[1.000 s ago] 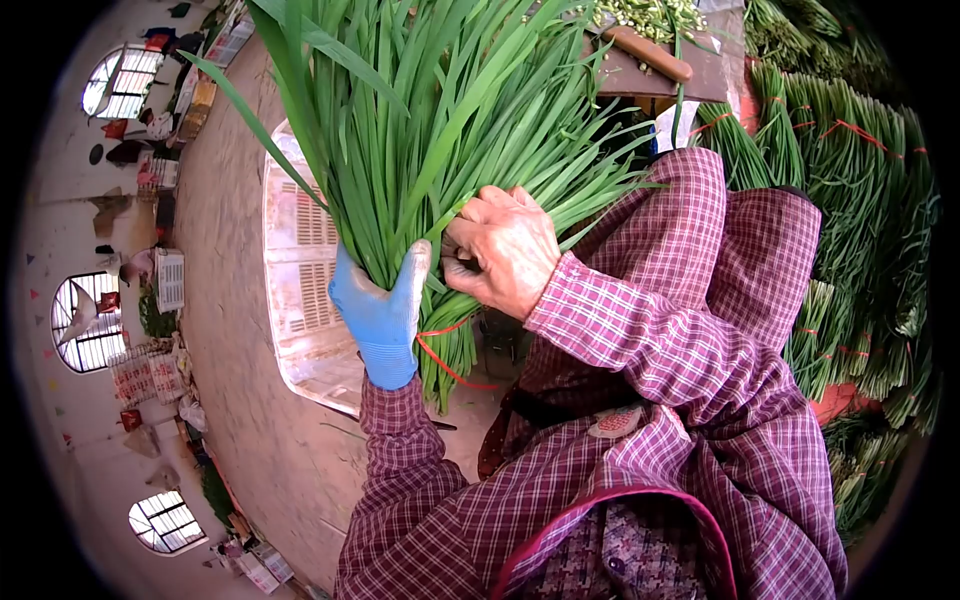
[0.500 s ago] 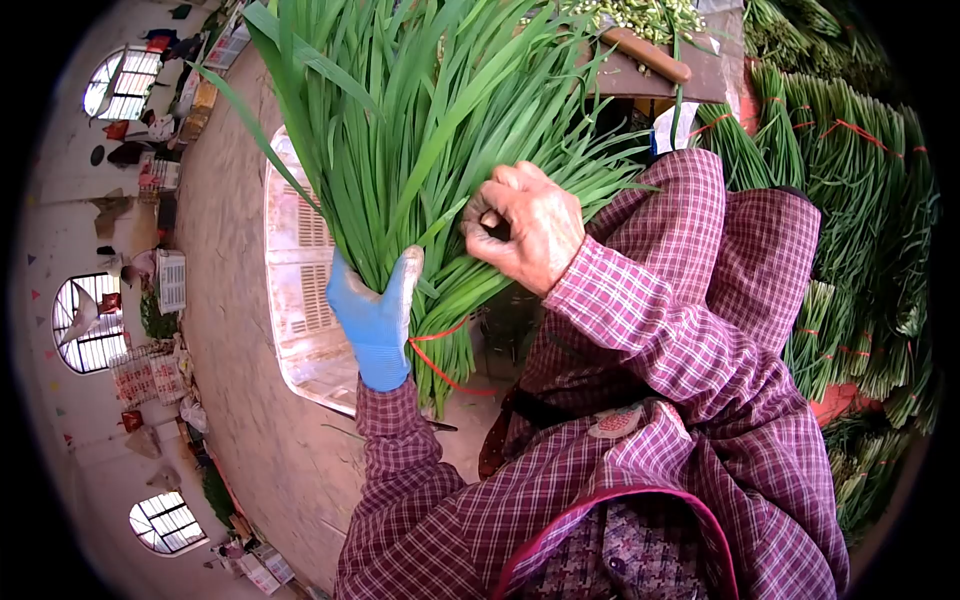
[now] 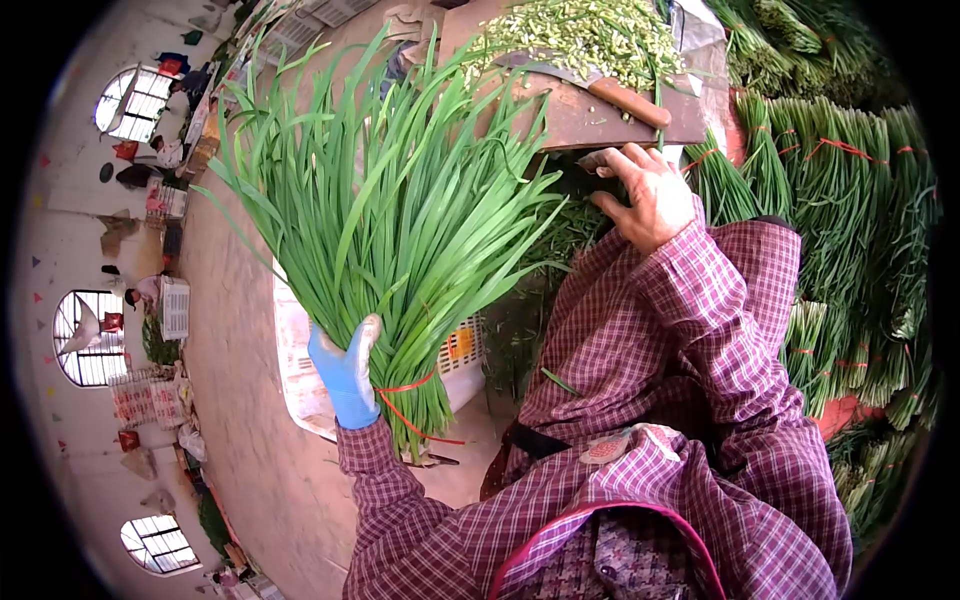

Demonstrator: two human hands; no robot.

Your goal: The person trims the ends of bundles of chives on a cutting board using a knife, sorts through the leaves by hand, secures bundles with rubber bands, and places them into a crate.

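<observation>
My left hand (image 3: 345, 375), in a blue glove with a pale thumb, is closed round the lower part of a bunch of garlic chives (image 3: 390, 230). The long flat green leaves fan out upward, and a red tie (image 3: 405, 387) circles the stems below my thumb, one end hanging loose. My bare right hand (image 3: 650, 200) is apart from the bunch, just below the edge of a brown board (image 3: 680, 120). Its fingers are spread and slightly bent, with nothing visible in them. A knife (image 3: 628, 100) with a wooden handle lies on the board above that hand.
Pale cut stem pieces (image 3: 590, 40) are heaped behind the knife. Tied green bundles (image 3: 840, 190) are stacked along the right. A white plastic crate (image 3: 300, 370) sits on the floor behind my left hand. Loose leaves (image 3: 520, 320) lie below the board. Other people are far off at left.
My right hand has left the leaves and moved right and up toward the board, its fingers opening. My left hand and the bunch sit slightly lower and further left; more of the board shows.
</observation>
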